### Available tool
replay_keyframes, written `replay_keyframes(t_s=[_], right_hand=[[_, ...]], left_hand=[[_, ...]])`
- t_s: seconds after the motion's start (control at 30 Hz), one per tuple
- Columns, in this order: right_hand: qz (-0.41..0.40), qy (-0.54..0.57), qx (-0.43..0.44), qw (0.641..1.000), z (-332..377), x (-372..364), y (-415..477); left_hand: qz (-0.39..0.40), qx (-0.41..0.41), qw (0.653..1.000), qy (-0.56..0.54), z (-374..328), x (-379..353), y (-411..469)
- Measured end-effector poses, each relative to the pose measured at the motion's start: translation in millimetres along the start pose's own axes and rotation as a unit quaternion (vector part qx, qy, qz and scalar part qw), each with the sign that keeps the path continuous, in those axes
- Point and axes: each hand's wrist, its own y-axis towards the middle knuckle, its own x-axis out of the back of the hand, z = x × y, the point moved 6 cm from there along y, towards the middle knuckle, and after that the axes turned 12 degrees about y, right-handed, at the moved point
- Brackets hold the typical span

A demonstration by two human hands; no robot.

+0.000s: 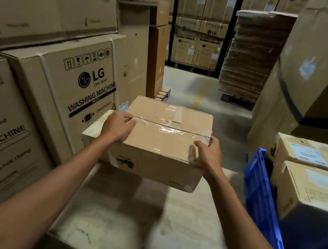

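A brown cardboard box [155, 144], sealed along its top seam with clear tape, is held in the air in front of me over the concrete floor. My left hand [117, 126] lies on the box's left top edge with its fingers curled over the taped seam. My right hand [208, 153] grips the box's near right corner, thumb on the top and fingers round the side. Both forearms reach forward from the bottom of the view.
Large LG washing machine cartons [59, 94] are stacked along the left. A blue plastic crate [261, 197] and smaller cartons [317, 189] stand on the right. A pallet of flattened cardboard [250, 58] and more stacked cartons stand ahead. A concrete aisle [194, 90] runs between them.
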Motion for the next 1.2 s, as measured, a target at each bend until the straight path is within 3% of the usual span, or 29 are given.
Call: replay_keyframes(t_s=[0.53,0.83,0.97,1.03,1.1,1.2], right_hand=[[0.042,-0.010,0.010,0.999,6,-248,82],[0.018,-0.014,-0.002,1.000,-23,-285,123],[-0.021,-0.081,-0.001,0.997,-17,-285,114],[-0.028,-0.196,0.035,0.980,-10,-291,111],[-0.020,-0.356,0.113,0.927,0,-305,103],[0.068,-0.476,0.178,0.859,3,-330,91]], left_hand=[[-0.011,-0.016,1.000,-0.006,169,26,188],[0.026,-0.012,0.999,-0.034,203,-6,238],[0.017,-0.032,0.999,-0.023,198,-11,245],[0.029,-0.053,0.998,0.002,197,-16,246],[0.051,-0.114,0.988,0.089,192,-26,244],[0.099,-0.220,0.952,0.186,178,-45,235]])
